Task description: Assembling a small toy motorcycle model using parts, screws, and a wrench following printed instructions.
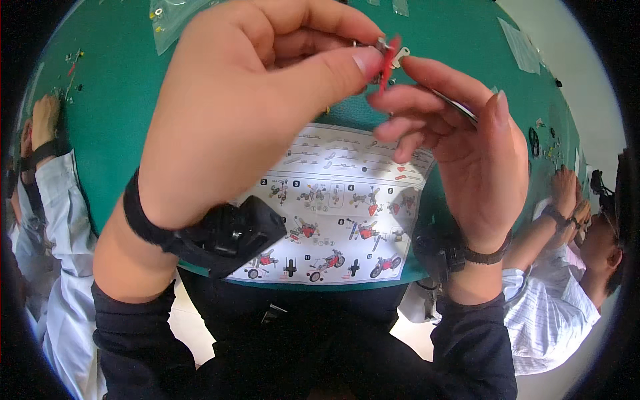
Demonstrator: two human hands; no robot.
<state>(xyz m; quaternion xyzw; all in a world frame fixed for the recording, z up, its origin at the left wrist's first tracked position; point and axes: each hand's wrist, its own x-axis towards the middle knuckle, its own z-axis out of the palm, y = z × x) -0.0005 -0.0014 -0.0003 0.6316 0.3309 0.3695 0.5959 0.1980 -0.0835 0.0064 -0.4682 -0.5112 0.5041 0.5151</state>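
Held up above the table, my left hand (220, 100) is closed, thumb and fingers pinching a small model part with a red plate (389, 65) and metal bits. A pale perforated metal strip (401, 56) shows just beyond the red plate. My right hand (483, 167) is beside it, index fingertip near the strip, with the other fingers loosely curled and the thumb apart. Across its fingers lies a slim silver tool (460, 110), its kind hidden. Below both hands a printed instruction sheet (320, 227) with motorcycle assembly drawings lies on the table.
The green tabletop (120, 133) carries a clear bag of small parts (170, 23) at the far left and another plastic bag (520, 47) at the far right. Small loose parts and a black ring (534, 141) lie at right. Other people's hands (47, 120) work on both sides.
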